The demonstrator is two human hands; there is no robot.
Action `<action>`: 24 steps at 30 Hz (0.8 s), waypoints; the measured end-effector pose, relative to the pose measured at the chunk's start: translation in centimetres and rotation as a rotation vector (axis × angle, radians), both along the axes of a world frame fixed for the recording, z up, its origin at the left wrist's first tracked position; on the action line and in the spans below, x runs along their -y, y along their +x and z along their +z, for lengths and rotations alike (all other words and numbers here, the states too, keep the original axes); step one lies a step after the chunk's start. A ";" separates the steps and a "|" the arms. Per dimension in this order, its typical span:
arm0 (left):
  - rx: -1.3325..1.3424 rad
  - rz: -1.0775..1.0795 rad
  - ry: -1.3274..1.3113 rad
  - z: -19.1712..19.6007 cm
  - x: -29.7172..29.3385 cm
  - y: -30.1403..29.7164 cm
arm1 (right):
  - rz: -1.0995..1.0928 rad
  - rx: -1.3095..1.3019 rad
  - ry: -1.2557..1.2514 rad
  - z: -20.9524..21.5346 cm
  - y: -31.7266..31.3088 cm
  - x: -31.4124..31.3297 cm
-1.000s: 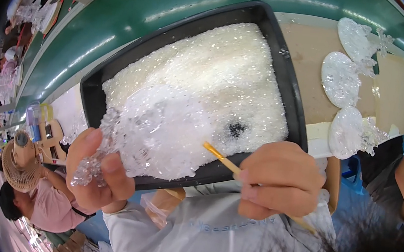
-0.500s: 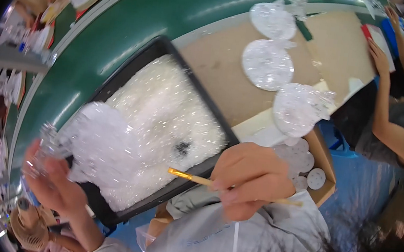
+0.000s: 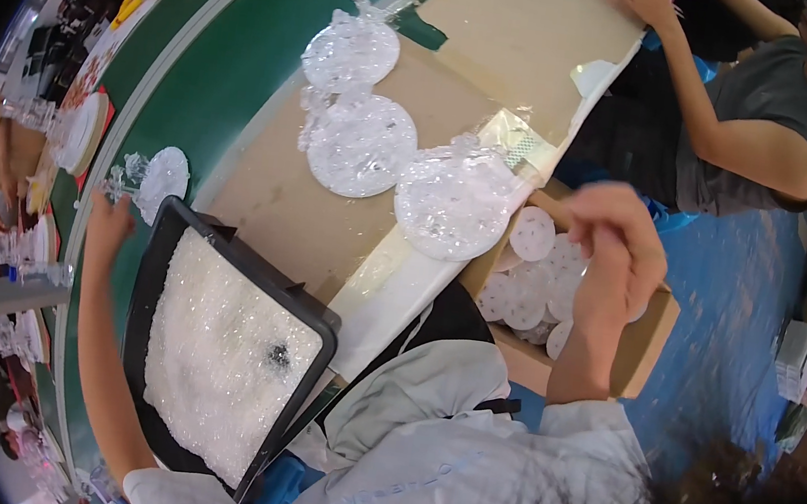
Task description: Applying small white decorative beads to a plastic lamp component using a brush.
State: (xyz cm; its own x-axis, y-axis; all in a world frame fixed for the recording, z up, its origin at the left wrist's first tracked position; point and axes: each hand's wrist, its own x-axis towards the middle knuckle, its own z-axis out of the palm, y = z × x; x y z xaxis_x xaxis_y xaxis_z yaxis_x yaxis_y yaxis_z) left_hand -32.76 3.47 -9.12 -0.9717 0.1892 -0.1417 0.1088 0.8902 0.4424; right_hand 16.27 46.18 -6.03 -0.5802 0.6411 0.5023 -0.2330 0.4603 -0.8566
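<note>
"Left hand [image 3: 111, 221]?"
"Left of the frame, beside a white, round, glittery disc [image 3: 165, 184] with clear plastic [image 3: 135, 167] attached."
"Right hand [image 3: 618, 243]?"
"Blurred, right of centre, over a brown cardboard box [image 3: 649, 345]; I can't tell either grip."

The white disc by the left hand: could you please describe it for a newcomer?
On the green table, find the black tray of white bits. Just beyond its upper-left corner is the white disc, beside the left hand, apart from the three clustered discs.
</note>
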 end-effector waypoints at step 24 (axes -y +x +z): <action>-0.350 -0.780 0.226 14.3 -9.5 29.3 | 0.705 -0.089 0.489 7.7 -14.1 12.4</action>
